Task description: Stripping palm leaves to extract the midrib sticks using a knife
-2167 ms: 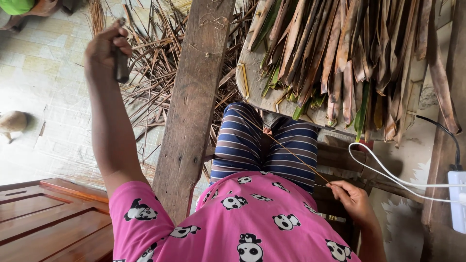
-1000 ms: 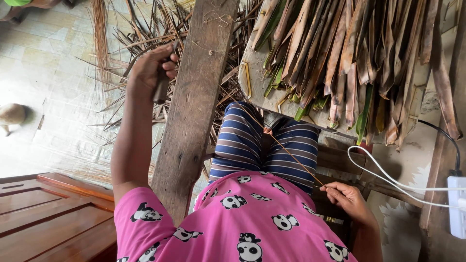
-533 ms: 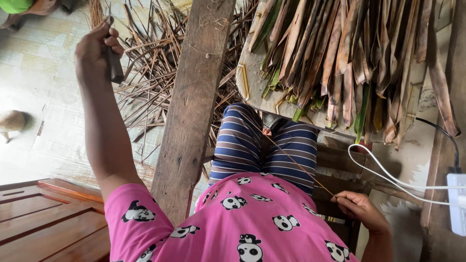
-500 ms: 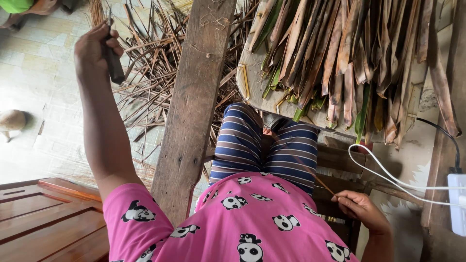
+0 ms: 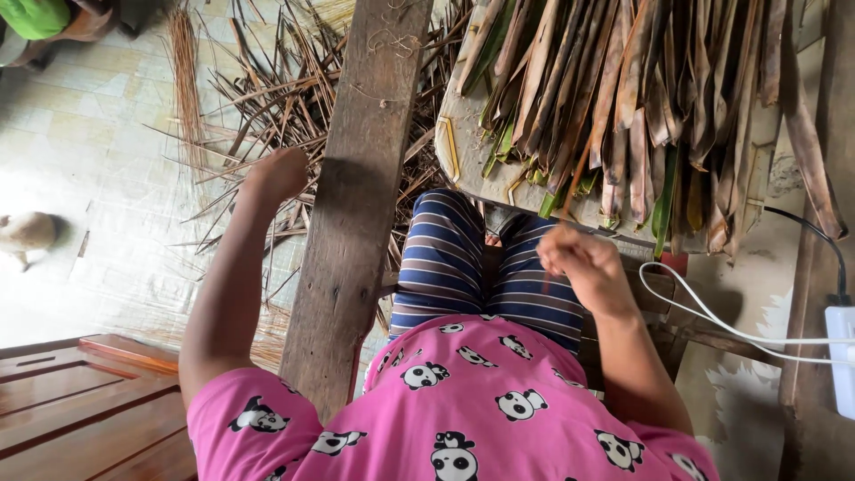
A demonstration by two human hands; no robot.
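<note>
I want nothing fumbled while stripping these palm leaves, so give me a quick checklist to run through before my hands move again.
1. Right hand grips a leaf strip: cannot tell; it is closed over the lap, and a thin strip seems to run up from it, blurred.
2. Left hand holds the tool: cannot tell; it is lowered at the scrap pile and the palm faces away.
3. Leaf stack within reach: ok, just beyond the knees on the bench.
4. Plank clear of both hands: ok, it lies between them, untouched.
5. White cable clear of the right arm: ok, apart but close.
</note>
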